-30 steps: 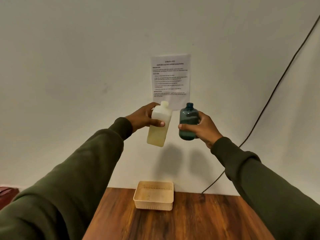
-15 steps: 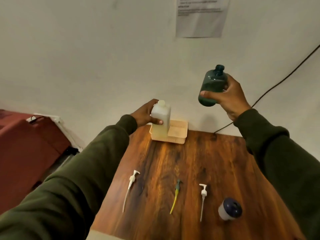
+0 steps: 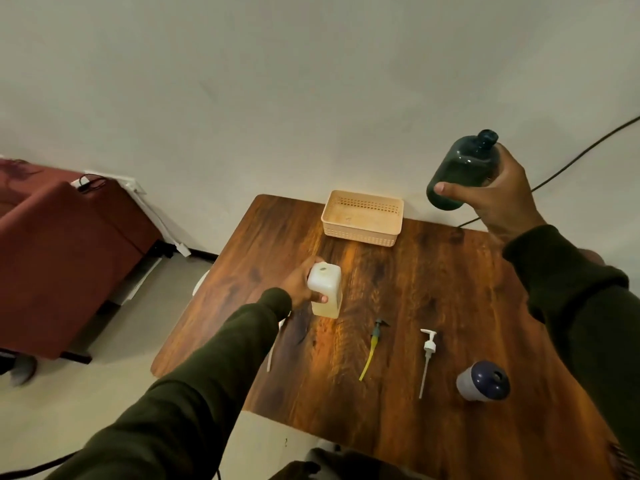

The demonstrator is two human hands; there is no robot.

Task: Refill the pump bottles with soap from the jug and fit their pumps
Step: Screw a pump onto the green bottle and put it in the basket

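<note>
Currently the white soap jug (image 3: 325,289), part-full and probably heavy, is gripped around its body by the left hand (image 3: 302,285) at the table (image 3: 450,271); the smooth, likely slippery green pump bottle (image 3: 462,171) is held aloft in the right hand (image 3: 498,195).

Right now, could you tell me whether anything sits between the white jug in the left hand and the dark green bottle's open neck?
Nothing visible does. The jug is low over the table; the dark green bottle is held high, with only air and wall between.
</note>
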